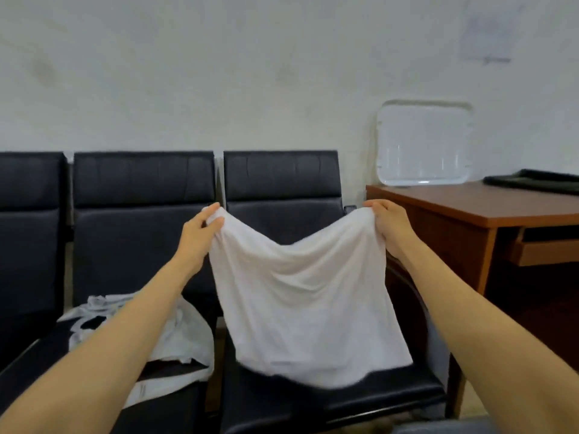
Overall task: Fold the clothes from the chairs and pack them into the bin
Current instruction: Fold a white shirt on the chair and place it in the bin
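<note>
Head view: left hand [200, 228] pinches the top-left corner of a white garment [307, 302], thumb and fingers curled on a bunched bit of fabric. Right hand [388, 223] does the same at the top-right corner, fingers closed over the edge. Both arms are stretched forward and the hands are level.

The garment hangs between the hands in front of the right chair [282, 183]. Its top edge sags in a deep dip in the middle. The bottom hem is blurred and looks to be just above or brushing the seat; can't tell which.

Judgement: this is the spread-out step before the first fold. To do it well:
- pull the hands further apart until the top edge goes straight
- check both grips are on true corners or shoulders, not random bunches
- lay it flat on the seat hem first, then smooth it before folding

Risk: folding with that sag bakes in creases and gives a lopsided stack.

Further out, a pile of white clothes [185, 336] lies crumpled on the middle chair [144, 183], not yet folded. A wooden desk [470, 205] stands to the right, with a clear plastic lid or tray [424, 144] leaning on the wall and a dark item [532, 180] lying flat. No bin that I can make out.
</note>
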Motion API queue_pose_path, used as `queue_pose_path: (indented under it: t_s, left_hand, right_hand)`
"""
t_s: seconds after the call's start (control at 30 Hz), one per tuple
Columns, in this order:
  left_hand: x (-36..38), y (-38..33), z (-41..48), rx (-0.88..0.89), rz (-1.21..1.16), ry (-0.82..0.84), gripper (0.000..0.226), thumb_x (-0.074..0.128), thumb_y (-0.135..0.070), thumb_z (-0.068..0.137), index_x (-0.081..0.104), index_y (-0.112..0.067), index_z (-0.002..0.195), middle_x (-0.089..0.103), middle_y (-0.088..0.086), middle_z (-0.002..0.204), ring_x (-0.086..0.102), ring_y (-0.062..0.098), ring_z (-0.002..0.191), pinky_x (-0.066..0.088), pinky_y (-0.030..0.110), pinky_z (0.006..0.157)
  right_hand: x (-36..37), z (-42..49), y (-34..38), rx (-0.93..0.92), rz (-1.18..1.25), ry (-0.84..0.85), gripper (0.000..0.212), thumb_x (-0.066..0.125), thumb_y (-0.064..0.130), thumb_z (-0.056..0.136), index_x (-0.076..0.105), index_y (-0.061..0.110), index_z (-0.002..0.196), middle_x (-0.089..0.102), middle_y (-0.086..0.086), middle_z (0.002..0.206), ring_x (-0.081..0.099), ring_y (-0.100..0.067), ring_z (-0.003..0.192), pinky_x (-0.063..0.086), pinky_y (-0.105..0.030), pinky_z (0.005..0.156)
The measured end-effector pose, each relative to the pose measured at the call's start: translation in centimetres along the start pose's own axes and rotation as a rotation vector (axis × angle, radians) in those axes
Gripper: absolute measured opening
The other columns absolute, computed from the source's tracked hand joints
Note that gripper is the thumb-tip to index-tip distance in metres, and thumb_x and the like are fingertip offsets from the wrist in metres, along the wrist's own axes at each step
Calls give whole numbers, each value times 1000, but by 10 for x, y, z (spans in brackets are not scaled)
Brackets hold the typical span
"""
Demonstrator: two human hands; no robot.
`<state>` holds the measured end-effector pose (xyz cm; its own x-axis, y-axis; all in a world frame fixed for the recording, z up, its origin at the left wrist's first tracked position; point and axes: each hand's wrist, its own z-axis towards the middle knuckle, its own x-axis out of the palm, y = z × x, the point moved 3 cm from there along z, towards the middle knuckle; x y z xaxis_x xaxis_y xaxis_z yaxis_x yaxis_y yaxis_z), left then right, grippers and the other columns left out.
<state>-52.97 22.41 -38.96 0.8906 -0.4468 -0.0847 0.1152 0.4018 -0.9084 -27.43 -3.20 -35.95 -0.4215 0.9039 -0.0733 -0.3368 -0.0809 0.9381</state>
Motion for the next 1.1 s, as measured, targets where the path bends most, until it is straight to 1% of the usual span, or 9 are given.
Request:
queue_pose_path:
  t_s: [0.13, 0.3, 0.47, 0.67, 0.8, 0.87, 0.93, 1.03, 1.1]
  left_hand:
    - [-29, -22, -14, -99, -131, 57, 53, 61, -10, 92, 47, -24, 141, 42, 2, 146, 47, 26, 127, 44, 41, 102]
    - [-55, -27, -35, -257, -182, -20, 39, 54, 0, 94, 55, -8, 132, 55, 12, 132, 54, 26, 111, 46, 37, 94]
    - [-47, -37, -46, -166, 87, -18, 32, 41, 2, 96, 65, -12, 112, 59, 13, 122, 55, 26, 97, 48, 33, 74]
    - [-38, -38, -49, -84, 426, -105, 40, 25, -1, 99, 63, -7, 108, 53, 14, 124, 47, 24, 93, 39, 33, 75]
    - [-37, -32, -43, -351, 4, -98, 39, 31, 5, 99, 58, -8, 123, 54, 17, 124, 55, 25, 81, 50, 40, 84]
    - [-35, -29, -41, -445, -131, -76, 42, 35, 6, 99, 50, -6, 136, 51, 14, 136, 57, 28, 102, 41, 33, 102]
    - [-28, -26, -37, -490, -217, -84, 42, 38, 0, 100, 42, -1, 142, 47, 17, 141, 48, 30, 124, 40, 26, 98]
    - [-10, -7, -15, -543, -231, -25, 44, 52, -5, 96, 44, -3, 140, 57, 17, 125, 59, 29, 103, 47, 34, 88]
    - [3, 13, 11, -545, -246, -5, 50, 55, -2, 94, 44, -8, 142, 52, 16, 135, 57, 28, 108, 47, 37, 91]
  right_hand:
    - [-22, -9, 31, 92, 170, 71, 29, 57, 8, 93, 63, 11, 122, 61, -8, 121, 58, -24, 109, 46, -39, 100]
    - [-53, -22, 37, 140, 288, -18, 34, 54, -1, 92, 61, 7, 125, 59, -14, 127, 57, -27, 112, 46, -37, 99]
    - [-55, -33, 35, 164, 205, 13, 30, 54, 2, 93, 64, 10, 120, 59, -12, 128, 55, -29, 116, 43, -41, 105]
    - [-50, -39, 24, 174, 209, -14, 30, 49, 5, 96, 62, 7, 123, 56, -11, 131, 52, -28, 118, 41, -39, 107]
    - [-49, -38, 17, 246, 203, -53, 30, 49, 7, 97, 63, 9, 124, 53, -10, 134, 50, -28, 118, 42, -37, 104]
    - [-49, -32, 11, 277, 231, -64, 31, 51, 7, 96, 62, 9, 125, 52, -10, 134, 51, -28, 115, 43, -36, 100]
    - [-46, -21, 2, 290, 261, -59, 30, 54, 7, 95, 63, 8, 124, 54, -10, 132, 53, -27, 112, 45, -35, 99]
    - [-34, 5, -20, 327, 277, -47, 32, 58, 8, 93, 61, 6, 124, 57, -12, 129, 56, -28, 110, 47, -38, 99]
    - [-22, 27, -38, 361, 276, -38, 34, 58, 6, 93, 59, 6, 127, 56, -13, 128, 56, -30, 111, 47, -42, 99]
